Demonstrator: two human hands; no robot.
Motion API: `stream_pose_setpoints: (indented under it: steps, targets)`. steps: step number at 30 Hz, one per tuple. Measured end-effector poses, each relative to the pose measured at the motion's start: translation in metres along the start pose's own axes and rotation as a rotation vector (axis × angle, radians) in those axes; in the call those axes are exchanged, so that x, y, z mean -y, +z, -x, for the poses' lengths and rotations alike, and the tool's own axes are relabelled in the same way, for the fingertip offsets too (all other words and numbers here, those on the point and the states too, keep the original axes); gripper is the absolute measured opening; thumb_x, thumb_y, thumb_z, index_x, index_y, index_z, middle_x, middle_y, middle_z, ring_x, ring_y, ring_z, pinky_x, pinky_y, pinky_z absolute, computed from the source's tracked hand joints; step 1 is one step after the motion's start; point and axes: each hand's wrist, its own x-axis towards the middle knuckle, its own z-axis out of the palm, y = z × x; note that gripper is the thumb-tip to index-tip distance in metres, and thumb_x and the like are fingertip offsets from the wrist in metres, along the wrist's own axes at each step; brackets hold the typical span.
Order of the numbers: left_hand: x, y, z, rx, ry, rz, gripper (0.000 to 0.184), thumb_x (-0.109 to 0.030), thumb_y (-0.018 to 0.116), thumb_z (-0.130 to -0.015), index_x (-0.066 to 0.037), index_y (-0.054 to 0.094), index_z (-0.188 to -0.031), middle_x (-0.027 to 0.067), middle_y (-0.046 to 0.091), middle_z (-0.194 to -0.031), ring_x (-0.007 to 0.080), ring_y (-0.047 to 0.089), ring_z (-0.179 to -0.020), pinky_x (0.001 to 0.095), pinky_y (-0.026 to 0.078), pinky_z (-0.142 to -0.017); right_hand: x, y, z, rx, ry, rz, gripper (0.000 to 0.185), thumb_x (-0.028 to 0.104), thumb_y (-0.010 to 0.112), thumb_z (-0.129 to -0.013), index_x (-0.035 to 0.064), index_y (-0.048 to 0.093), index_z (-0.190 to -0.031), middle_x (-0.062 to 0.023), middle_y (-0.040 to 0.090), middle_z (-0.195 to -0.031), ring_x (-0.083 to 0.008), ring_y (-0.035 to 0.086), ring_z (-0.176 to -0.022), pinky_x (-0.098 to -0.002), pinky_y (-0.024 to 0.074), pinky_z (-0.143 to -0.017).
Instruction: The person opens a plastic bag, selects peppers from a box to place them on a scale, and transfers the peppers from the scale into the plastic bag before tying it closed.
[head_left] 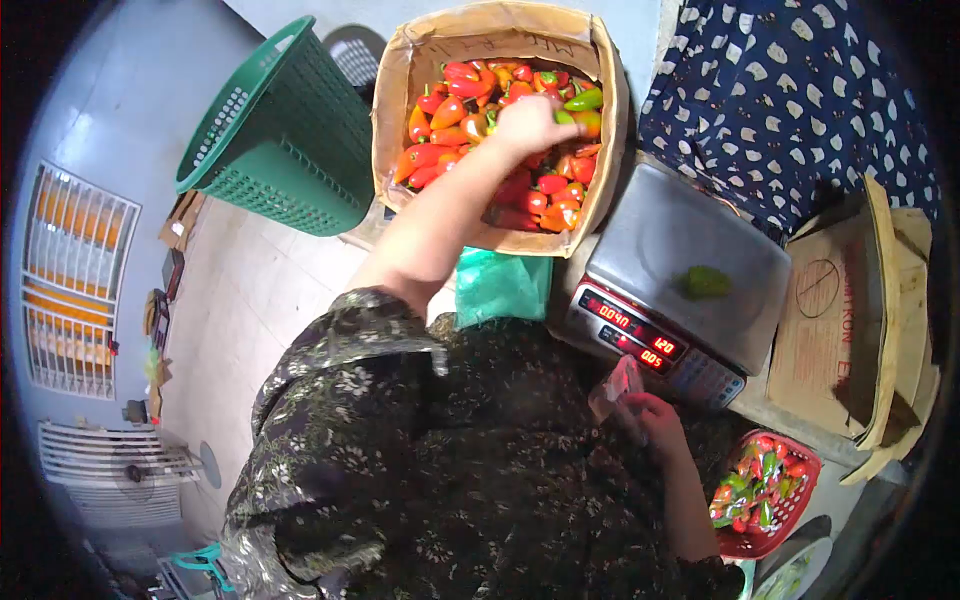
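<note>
Red and orange peppers [448, 112] fill the box [385, 110] at the far middle, and they point every which way, no shared axis! At the right of the heap a green pepper [585, 100] lies with its long axis roughly left to right. In among them is the left hand [538, 125], fingers curled down; the fingertips are buried, so I can't tell whether they pinch anything.

Over on the scale [640, 230], right of the box, sits one lone pepper [705, 282], green, long axis running left to right, which end is the stem too small to call. The right hand [655, 425], on the near side, pinches a clear, crinkled bag [622, 395] just by the glowing red display [655, 350].

Textures now: glossy, tapered peppers, creased brown walls on the box, a smooth metal pan on the scale. The left forearm crosses the box's near edge and covers part of the heap. Green plastic [503, 288] lies just nearer than the box; a tall perforated green basket [290, 170] stands left. Far right hangs patterned blue cloth [770, 90], a carton [830, 320] stands right of the scale, and near right a red basket [800, 515] holds wrapped peppers.
</note>
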Motion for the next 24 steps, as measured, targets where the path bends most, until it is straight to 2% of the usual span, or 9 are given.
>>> stream_pose_setpoints:
  steps: [1, 3, 5, 7, 9, 17, 18, 19, 24]
  targets:
    - [0.002, -0.013, 0.008, 0.008, -0.097, 0.179, 0.047, -0.052, 0.065, -0.075, -0.009, 0.07, -0.093, 0.0119, 0.065, -0.097, 0.0245, 0.065, -0.09, 0.0389, 0.051, -0.074, 0.003, 0.004, 0.003, -0.006, 0.002, -0.048, 0.044, 0.002, 0.045, -0.066, -0.0007, 0.064, -0.105, -0.0048, 0.063, -0.097, -0.0122, 0.057, -0.089, -0.0235, 0.0451, -0.079]
    - [0.019, -0.026, 0.026, -0.126, 0.013, 0.656, 0.042, -0.047, 0.062, -0.081, -0.009, 0.068, -0.098, 0.0051, 0.066, -0.091, 0.0198, 0.064, -0.079, 0.0361, 0.051, -0.069, -0.005, -0.003, -0.001, -0.006, 0.008, 0.017, 0.041, 0.001, 0.045, -0.068, -0.0002, 0.065, -0.104, -0.0047, 0.065, -0.098, -0.0132, 0.059, -0.088, -0.0246, 0.0462, -0.08]
    - [0.033, -0.044, 0.043, -0.178, -0.078, 1.12, 0.034, -0.039, 0.061, -0.086, -0.008, 0.063, -0.1, -0.0015, 0.058, -0.082, 0.0108, 0.052, -0.065, 0.0263, 0.046, -0.056, -0.005, -0.004, -0.002, 0.013, -0.011, 0.045, 0.041, 0.0, 0.046, -0.067, -0.0005, 0.064, -0.104, -0.005, 0.065, -0.098, -0.0134, 0.059, -0.088, -0.0248, 0.0462, -0.081]
    - [0.052, -0.061, 0.058, -0.091, -0.244, 1.536, 0.035, -0.035, 0.061, -0.087, -0.007, 0.057, -0.108, -0.0009, 0.057, -0.08, 0.0083, 0.049, -0.061, 0.0228, 0.044, -0.053, 0.0, -0.003, 0.001, 0.045, -0.049, 0.034, 0.046, 0.0, 0.045, -0.064, -0.0016, 0.063, -0.106, -0.0056, 0.064, -0.098, -0.0128, 0.058, -0.09, -0.0241, 0.0454, -0.081]
    - [0.067, -0.07, 0.07, -0.079, -0.156, 1.753, 0.032, -0.034, 0.059, -0.089, -0.009, 0.055, -0.109, 0.0012, 0.058, -0.09, 0.0085, 0.05, -0.062, 0.0232, 0.045, -0.054, -0.004, -0.003, 0.0, 0.041, -0.025, 0.001, 0.045, 0.0, 0.046, -0.064, -0.0016, 0.063, -0.107, -0.006, 0.064, -0.099, -0.0134, 0.058, -0.09, -0.0244, 0.0454, -0.082]
    - [0.119, -0.038, 0.071, -0.362, -0.426, 2.231, 0.043, -0.046, 0.061, -0.085, -0.01, 0.056, -0.107, 0.0041, 0.06, -0.095, 0.0167, 0.056, -0.07, 0.0345, 0.051, -0.064, -0.011, -0.004, -0.003, 0.0, -0.015, 0.025, 0.042, 0.001, 0.048, -0.068, 0.0002, 0.064, -0.107, -0.005, 0.064, -0.101, -0.014, 0.058, -0.092, -0.0258, 0.045, -0.084]
    - [0.11, -0.047, 0.073, -0.469, -0.49, 2.211, 0.048, -0.049, 0.06, -0.084, -0.009, 0.055, -0.109, 0.008, 0.059, -0.101, 0.0255, 0.057, -0.087, 0.0409, 0.052, -0.073, -0.011, -0.004, -0.003, -0.006, -0.013, 0.034, 0.041, 0.002, 0.049, -0.069, 0.001, 0.064, -0.106, -0.0041, 0.065, -0.101, -0.0141, 0.058, -0.092, -0.0263, 0.0445, -0.085]
    - [0.101, -0.055, 0.073, -0.672, -0.432, 2.181, 0.048, -0.047, 0.056, -0.087, -0.006, 0.055, -0.11, 0.0142, 0.059, -0.101, 0.0319, 0.057, -0.094, 0.0489, 0.05, -0.084, -0.012, -0.004, -0.003, -0.009, -0.011, 0.043, 0.039, 0.003, 0.049, -0.07, 0.0019, 0.064, -0.106, -0.0033, 0.065, -0.101, -0.0143, 0.058, -0.092, -0.0269, 0.044, -0.086]
    - [0.129, -0.067, 0.08, -0.801, -0.316, 2.239, 0.059, -0.046, 0.062, -0.084, 0.002, 0.05, -0.117, 0.0178, 0.057, -0.109, 0.0337, 0.056, -0.099, 0.0502, 0.047, -0.092, -0.018, -0.01, -0.011, 0.047, -0.017, 0.032, 0.04, 0.003, 0.05, -0.07, 0.0017, 0.064, -0.107, -0.0044, 0.065, -0.104, -0.0157, 0.059, -0.095, -0.0272, 0.0434, -0.088]
